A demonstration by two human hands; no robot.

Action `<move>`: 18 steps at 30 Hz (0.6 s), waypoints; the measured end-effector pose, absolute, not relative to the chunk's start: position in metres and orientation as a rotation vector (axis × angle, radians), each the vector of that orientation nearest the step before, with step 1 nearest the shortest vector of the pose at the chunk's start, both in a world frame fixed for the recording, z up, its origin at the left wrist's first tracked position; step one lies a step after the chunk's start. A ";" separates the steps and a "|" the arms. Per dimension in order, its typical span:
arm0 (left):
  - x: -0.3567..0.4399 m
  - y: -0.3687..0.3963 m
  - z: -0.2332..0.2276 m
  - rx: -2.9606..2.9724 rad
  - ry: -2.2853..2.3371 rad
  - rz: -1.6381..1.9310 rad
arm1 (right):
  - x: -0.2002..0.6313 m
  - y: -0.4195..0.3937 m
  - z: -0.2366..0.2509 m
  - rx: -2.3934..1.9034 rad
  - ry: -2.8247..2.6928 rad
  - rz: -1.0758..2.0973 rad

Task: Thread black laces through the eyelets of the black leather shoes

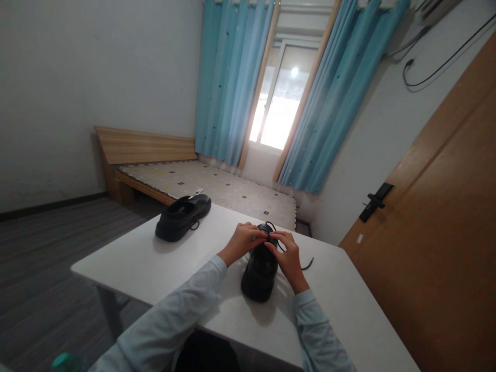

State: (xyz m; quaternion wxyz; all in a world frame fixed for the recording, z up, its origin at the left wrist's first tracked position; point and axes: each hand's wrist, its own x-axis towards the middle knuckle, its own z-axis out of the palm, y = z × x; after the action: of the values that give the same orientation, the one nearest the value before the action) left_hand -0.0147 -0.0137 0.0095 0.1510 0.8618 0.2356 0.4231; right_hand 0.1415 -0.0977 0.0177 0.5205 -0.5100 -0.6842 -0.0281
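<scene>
A black shoe (260, 274) stands on the white table (155, 263) in front of me, toe pointing toward me. My left hand (243, 242) and my right hand (287, 254) meet over its lacing area, each pinching the black shoelace (308, 266). One lace end trails onto the table to the right of the shoe. A second black shoe (183, 217) lies further off near the table's far left edge, with no hand near it.
A wooden bed frame with a patterned mattress (217, 186) stands behind the table. Blue curtains (232, 77) flank a bright window. A wooden door (437, 217) with a black handle is on the right. A green cap (64, 360) shows at the bottom left.
</scene>
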 end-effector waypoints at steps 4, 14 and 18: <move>-0.014 -0.017 0.012 2.458 0.662 1.210 | 0.139 -0.099 0.019 -1.204 -1.573 -0.053; -0.020 -0.016 0.020 1.991 0.836 1.425 | 0.163 -0.096 0.029 -1.008 -1.112 0.370; -0.018 -0.010 0.014 2.001 0.856 1.355 | 0.178 -0.095 0.036 -0.873 -0.956 0.461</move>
State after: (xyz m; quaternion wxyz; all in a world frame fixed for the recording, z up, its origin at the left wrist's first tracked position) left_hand -0.0180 -0.0103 0.0139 0.2852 0.7481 0.3201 0.5066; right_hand 0.1778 -0.0953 0.0356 0.7731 -0.4030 -0.4411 0.2130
